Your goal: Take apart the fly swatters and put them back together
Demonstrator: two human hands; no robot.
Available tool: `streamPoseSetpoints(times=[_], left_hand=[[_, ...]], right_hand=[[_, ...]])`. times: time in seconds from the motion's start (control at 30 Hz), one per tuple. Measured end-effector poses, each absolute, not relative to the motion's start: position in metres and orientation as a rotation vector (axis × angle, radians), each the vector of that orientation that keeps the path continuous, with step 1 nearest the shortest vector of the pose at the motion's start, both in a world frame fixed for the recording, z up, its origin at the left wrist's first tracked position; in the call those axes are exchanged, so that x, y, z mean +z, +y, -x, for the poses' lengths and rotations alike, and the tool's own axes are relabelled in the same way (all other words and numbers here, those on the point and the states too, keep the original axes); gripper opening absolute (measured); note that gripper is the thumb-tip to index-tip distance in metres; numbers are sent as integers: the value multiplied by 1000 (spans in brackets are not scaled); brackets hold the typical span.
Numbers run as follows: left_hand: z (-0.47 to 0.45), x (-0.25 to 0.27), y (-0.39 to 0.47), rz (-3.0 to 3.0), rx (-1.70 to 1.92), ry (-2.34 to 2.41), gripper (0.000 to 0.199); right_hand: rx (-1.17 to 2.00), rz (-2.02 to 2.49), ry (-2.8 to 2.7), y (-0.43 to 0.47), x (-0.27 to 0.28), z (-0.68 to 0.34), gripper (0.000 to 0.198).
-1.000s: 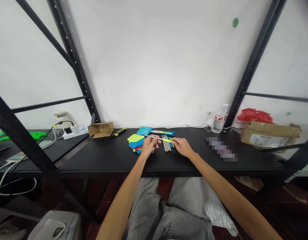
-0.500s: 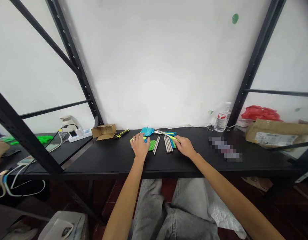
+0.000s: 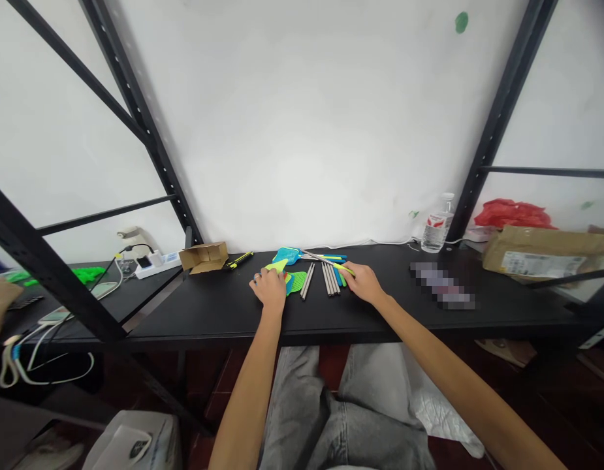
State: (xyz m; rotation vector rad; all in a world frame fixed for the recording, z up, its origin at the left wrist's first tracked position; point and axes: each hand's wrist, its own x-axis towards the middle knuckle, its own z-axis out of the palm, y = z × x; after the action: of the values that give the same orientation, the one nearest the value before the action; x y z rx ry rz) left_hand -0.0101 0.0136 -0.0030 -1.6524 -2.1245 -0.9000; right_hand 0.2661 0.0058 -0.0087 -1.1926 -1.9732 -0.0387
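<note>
Left hand [image 3: 269, 288]: fingers curled down over a yellow-green head [image 3: 278, 265] that tips up beyond them; from here I can't tell whether they pinch it or only touch it.
Right hand [image 3: 363, 282]: closed round a yellow-green handle [image 3: 343, 267], its metal rod [image 3: 317, 258] slanting away leftward.
Flat heads [image 3: 298, 281]: loose, under and just right of the left hand.
Bare rods [image 3: 332, 281]: a bunch just left of the right hand, two more nearer the left.
Blue swatters [image 3: 286, 255]: beyond both hands, heads, rods and handles in line, seemingly complete.
Progress: the held rod has its handle but shows no head; the loose heads and bare rods remain unjoined.
</note>
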Motion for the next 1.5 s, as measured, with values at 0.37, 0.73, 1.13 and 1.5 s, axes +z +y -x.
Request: streamPoseSetpoints(times=[0.37,0.73,1.13,1.5], left_hand=[[26,2,18,1386,-1980,-1873,24],[12,6,27,1455,-3301,-1658,18],[10,3,27,1633,-3453,-1691,28],[9,3,27,1732,-3374,-1710,29]], right_hand=[[-12,1193,-1969,3,-7,-267,34],[-26,1200,-2048,3,-7,-265,31],[-21,1165,-2051,2,-6,-265,32],[-10,1142,-2042,2,-6,-266,36]])
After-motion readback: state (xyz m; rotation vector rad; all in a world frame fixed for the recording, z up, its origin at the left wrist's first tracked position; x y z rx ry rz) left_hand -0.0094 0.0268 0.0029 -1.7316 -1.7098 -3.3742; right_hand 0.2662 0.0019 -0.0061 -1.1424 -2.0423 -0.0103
